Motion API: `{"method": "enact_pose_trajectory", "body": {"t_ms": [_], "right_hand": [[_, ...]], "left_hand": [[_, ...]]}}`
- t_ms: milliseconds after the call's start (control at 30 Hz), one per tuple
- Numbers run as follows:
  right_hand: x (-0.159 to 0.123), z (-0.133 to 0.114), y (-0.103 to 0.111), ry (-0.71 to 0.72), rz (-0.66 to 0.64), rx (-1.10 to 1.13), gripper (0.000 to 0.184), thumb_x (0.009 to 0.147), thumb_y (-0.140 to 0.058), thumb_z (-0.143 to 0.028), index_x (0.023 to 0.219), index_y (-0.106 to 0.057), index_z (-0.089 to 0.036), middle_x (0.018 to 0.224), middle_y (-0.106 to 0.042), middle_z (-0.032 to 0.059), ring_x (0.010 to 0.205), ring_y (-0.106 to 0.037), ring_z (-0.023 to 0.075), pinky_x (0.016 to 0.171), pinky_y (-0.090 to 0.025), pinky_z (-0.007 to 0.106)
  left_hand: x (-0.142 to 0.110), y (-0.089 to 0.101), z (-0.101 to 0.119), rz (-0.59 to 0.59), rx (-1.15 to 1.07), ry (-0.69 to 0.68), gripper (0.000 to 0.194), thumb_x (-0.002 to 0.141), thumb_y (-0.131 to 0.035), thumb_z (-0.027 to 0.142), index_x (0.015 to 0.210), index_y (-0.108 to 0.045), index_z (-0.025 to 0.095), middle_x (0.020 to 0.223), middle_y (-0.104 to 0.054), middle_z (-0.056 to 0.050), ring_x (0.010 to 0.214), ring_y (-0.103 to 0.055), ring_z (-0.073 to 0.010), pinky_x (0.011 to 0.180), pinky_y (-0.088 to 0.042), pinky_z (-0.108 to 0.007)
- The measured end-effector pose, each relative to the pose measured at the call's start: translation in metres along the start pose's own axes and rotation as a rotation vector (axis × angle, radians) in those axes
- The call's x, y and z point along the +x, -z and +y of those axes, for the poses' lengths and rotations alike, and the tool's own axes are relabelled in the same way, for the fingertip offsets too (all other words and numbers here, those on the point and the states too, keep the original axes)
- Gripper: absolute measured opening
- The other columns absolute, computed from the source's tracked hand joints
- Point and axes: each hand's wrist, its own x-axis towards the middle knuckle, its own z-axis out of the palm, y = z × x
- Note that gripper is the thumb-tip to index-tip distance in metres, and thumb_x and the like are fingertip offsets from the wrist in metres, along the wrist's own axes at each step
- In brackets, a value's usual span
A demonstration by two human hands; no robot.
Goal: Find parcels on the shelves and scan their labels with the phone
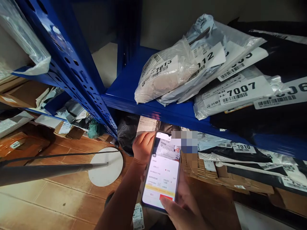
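Observation:
My right hand is wrapped around a smartphone, with the thumb over a red button at the bottom of its lit screen. The screen shows a picture of a label above lines of text. My left hand reaches forward beside the phone's upper left edge, its fingers curled. The phone hides those fingertips, so what they grip cannot be made out. Just beyond the knuckles is a parcel label with printed text. A black plastic-wrapped parcel lies to the left of this hand, under the shelf.
A blue metal shelf overhead bears several bagged parcels, including one marked 7013 and one marked 7007. More parcels lie below. A perforated blue post and a pole with a round white base stand left.

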Motion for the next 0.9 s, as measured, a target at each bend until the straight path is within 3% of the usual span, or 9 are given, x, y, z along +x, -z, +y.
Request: {"method": "enact_pose_trajectory", "body": {"t_ms": [167, 333, 533, 633, 733, 800, 900], "right_hand": [[-0.01, 0.0, 0.022, 0.046, 0.124, -0.012, 0.111, 0.062, -0.081, -0.027, 0.145, -0.008, -0.036, 0.125, -0.065, 0.0087, 0.12, -0.055, 0.0329, 0.099, -0.044, 0.049], [-0.012, 0.003, 0.036, 0.076, 0.172, -0.055, 0.11, 0.063, -0.08, -0.03, 0.145, -0.008, -0.037, 0.127, -0.064, 0.0081, 0.121, -0.054, 0.0331, 0.098, -0.046, 0.048], [-0.012, -0.001, 0.034, 0.038, 0.149, -0.027, 0.109, 0.064, -0.079, -0.03, 0.146, -0.006, -0.035, 0.128, -0.063, 0.0094, 0.121, -0.054, 0.033, 0.096, -0.047, 0.048], [-0.012, -0.005, 0.033, 0.016, 0.136, -0.006, 0.112, 0.061, -0.081, -0.031, 0.145, -0.007, -0.036, 0.129, -0.062, 0.0094, 0.122, -0.053, 0.0338, 0.097, -0.046, 0.05], [-0.015, -0.007, 0.041, 0.018, 0.07, 0.058, 0.118, 0.048, -0.086, -0.038, 0.142, -0.015, -0.041, 0.131, -0.06, 0.0086, 0.123, -0.051, 0.038, 0.095, -0.045, 0.054], [-0.018, -0.006, 0.054, 0.026, 0.037, 0.07, 0.111, 0.045, -0.085, -0.046, 0.138, -0.027, -0.043, 0.134, -0.058, 0.0074, 0.123, -0.05, 0.0399, 0.094, -0.045, 0.057], [-0.023, 0.002, 0.087, 0.028, 0.013, 0.02, 0.095, 0.048, -0.08, -0.054, 0.133, -0.039, -0.041, 0.131, -0.059, 0.008, 0.119, -0.053, 0.042, 0.092, -0.045, 0.06]], "left_hand": [[-0.003, -0.004, -0.003, 0.101, 0.185, -0.155, 0.02, 0.078, -0.061, 0.007, 0.094, -0.068, 0.018, 0.09, -0.074, -0.001, 0.081, -0.064, -0.0177, 0.077, -0.05, -0.029], [-0.005, -0.005, -0.006, 0.065, 0.153, -0.146, 0.021, 0.078, -0.062, 0.007, 0.095, -0.067, 0.018, 0.092, -0.073, -0.003, 0.083, -0.064, -0.0179, 0.079, -0.052, -0.031], [-0.005, -0.007, -0.008, 0.048, 0.122, -0.127, 0.027, 0.078, -0.061, 0.005, 0.101, -0.063, 0.017, 0.095, -0.07, -0.006, 0.088, -0.064, -0.0172, 0.088, -0.051, -0.031], [-0.009, -0.004, -0.01, 0.053, 0.169, 0.022, 0.025, 0.077, -0.065, 0.015, 0.102, -0.061, 0.016, 0.11, -0.062, -0.015, 0.109, -0.056, -0.0244, 0.092, -0.049, -0.038], [-0.012, 0.002, -0.014, 0.116, 0.254, 0.323, 0.02, 0.08, -0.063, 0.029, 0.094, -0.062, 0.015, 0.129, -0.047, -0.022, 0.126, -0.04, -0.0348, 0.099, -0.038, -0.054], [-0.008, 0.005, -0.019, 0.168, 0.188, 0.494, 0.019, 0.087, -0.052, 0.03, 0.095, -0.061, 0.016, 0.13, -0.047, -0.02, 0.125, -0.043, -0.0309, 0.101, -0.037, -0.05], [0.015, 0.004, -0.034, 0.198, 0.009, 0.629, 0.026, 0.091, -0.042, 0.031, 0.108, -0.056, 0.017, 0.114, -0.06, -0.015, 0.11, -0.055, -0.0233, 0.095, -0.043, -0.04]]}}
